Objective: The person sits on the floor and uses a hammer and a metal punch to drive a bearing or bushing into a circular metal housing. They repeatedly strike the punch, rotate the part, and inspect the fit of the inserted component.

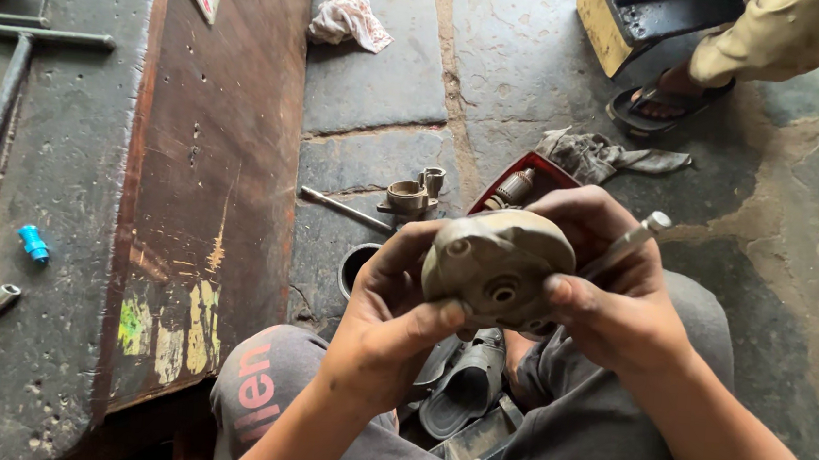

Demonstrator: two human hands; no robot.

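Hands meet over the person's lap, both closed on one grey metal cover [496, 266], a rounded casting with small round holes in its face. The left hand [384, 325] takes the cover's left and lower edge: the thumb presses up against the bottom rim and the fingers curl behind it, a firm grip. The right hand [609, 294] clasps the cover's right side, thumb laid on the front face near a hole, fingers wrapped round the back. A slim metal tool [635, 240] also sits in that right grip, its shiny tip poking out above the knuckles, up and to the right of the cover. So the cover lies between the two grips, held up off the floor, face tilted toward the camera.

Below the hands lie dark sandals [463, 385] between the knees. On the stone floor [382, 82] beyond are a red tray [515, 185], small metal fittings [410, 197], a thin rod [345, 211] and a rag [600, 155]. To the left stands a dark worn surface [59, 232] with a blue cap [34, 242].
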